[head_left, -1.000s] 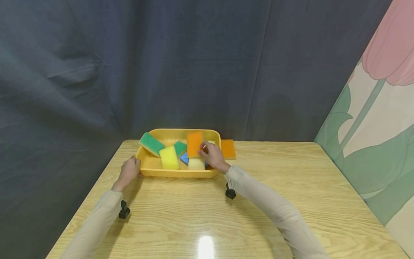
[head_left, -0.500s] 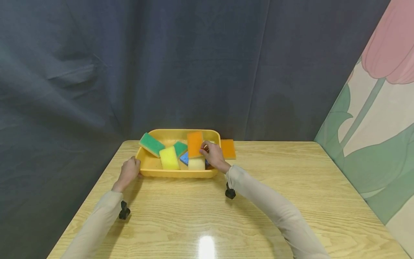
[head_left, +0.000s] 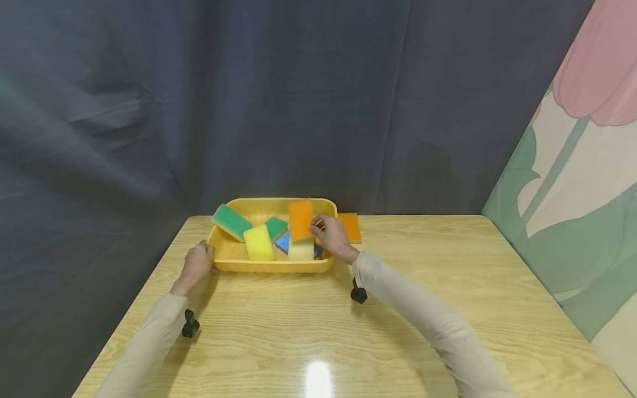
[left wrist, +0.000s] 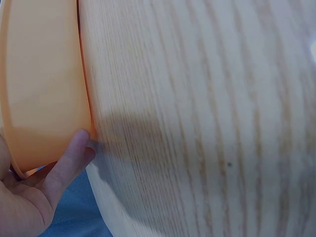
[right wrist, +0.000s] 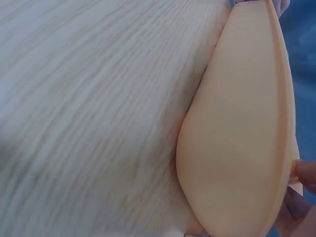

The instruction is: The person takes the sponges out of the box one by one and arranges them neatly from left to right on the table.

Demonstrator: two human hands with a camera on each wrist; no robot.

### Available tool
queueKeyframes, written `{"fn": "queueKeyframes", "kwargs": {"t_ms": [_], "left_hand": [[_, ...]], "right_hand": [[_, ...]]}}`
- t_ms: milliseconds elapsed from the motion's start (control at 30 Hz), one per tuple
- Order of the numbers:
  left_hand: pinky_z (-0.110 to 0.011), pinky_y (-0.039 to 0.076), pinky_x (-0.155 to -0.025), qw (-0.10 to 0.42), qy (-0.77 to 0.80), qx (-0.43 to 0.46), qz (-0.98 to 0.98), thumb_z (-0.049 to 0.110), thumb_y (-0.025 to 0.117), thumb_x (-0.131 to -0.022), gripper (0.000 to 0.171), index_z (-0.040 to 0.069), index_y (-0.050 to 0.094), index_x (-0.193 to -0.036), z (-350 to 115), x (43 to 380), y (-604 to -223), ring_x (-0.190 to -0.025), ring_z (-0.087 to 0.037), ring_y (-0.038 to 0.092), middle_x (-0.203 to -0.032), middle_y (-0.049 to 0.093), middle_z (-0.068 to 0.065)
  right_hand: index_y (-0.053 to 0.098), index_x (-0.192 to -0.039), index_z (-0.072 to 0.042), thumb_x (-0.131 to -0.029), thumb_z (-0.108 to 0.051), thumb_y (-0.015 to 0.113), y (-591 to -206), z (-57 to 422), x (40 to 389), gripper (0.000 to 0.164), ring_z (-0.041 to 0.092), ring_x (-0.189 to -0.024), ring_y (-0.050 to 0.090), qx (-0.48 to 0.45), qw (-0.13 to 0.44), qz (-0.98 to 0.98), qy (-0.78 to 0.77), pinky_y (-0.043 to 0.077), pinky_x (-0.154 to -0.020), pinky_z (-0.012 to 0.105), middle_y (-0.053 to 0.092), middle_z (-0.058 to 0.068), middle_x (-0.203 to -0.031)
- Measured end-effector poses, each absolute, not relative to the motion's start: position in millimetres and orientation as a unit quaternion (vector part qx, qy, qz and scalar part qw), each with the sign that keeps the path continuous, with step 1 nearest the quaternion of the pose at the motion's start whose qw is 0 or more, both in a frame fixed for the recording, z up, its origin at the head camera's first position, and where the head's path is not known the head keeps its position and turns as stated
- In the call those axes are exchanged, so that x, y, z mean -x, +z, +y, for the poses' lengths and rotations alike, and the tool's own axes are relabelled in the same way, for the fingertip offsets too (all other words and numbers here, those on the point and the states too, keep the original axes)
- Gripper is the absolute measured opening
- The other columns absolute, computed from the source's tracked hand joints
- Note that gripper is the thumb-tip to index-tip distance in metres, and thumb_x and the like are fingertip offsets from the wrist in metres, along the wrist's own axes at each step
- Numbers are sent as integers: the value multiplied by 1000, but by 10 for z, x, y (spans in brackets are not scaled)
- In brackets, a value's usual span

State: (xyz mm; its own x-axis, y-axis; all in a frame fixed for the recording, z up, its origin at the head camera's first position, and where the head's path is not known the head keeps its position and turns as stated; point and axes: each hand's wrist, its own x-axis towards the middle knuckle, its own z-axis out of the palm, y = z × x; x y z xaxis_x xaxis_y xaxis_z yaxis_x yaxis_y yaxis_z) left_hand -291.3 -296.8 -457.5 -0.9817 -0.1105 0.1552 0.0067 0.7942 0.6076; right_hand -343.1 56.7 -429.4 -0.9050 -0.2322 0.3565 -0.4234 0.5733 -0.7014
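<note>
A yellow plastic tub (head_left: 273, 266) stands at the back of the wooden table with several sponges inside. My left hand (head_left: 196, 262) grips its left end; the left wrist view shows fingers (left wrist: 66, 160) against the outer wall. At the tub's right side, my right hand (head_left: 330, 235) pinches the lower right edge of an orange sponge (head_left: 301, 219), raised above a cream sponge (head_left: 301, 251). A yellow sponge (head_left: 259, 242), a blue sponge (head_left: 283, 242) and a green sponge (head_left: 276, 227) lie beside it. Another green sponge (head_left: 232, 221) leans on the left rim.
A second orange sponge (head_left: 351, 227) lies on the table (head_left: 423, 276), just right of the tub. A dark curtain (head_left: 298, 110) hangs behind the table, and a wall with a painted flower (head_left: 572, 166) is on the right.
My right hand has shifted slightly right, and the orange sponge has moved a little with it relative to the tub. My left hand stays at the tub's left end.
</note>
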Motion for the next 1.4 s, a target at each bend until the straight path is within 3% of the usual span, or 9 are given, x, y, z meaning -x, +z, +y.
{"fn": "queueKeyframes", "kwargs": {"t_ms": [467,833,1400], "left_hand": [[-44,53,-61,96,-311,-26,-945,9,30,-101,32,-14,52,-99,-2954,2911,-4545,-61,-31,63,-76,58,-24],[-38,51,-55,102,-316,-22,-943,9,30,-100,31,-13,52,-96,-2972,2901,-4555,-58,-26,61,-74,57,-23],[-38,50,-55,101,-312,-19,-945,8,31,-101,31,-14,51,-96,-2961,2876,-4536,-58,-29,61,-75,56,-23]], "right_hand": [[70,-98,-7,-95,-14,67,-4286,708,3471,8,21,-78,67,-191,135,-878,419,55,-71,37,71,9,-91],[70,-100,-5,-95,-13,67,-4252,800,3493,10,23,-79,68,-203,142,-876,413,55,-70,37,71,11,-94],[70,-101,-1,-95,-12,67,-4210,1040,3488,13,27,-83,69,-193,166,-870,423,56,-76,41,72,13,-97]]}}
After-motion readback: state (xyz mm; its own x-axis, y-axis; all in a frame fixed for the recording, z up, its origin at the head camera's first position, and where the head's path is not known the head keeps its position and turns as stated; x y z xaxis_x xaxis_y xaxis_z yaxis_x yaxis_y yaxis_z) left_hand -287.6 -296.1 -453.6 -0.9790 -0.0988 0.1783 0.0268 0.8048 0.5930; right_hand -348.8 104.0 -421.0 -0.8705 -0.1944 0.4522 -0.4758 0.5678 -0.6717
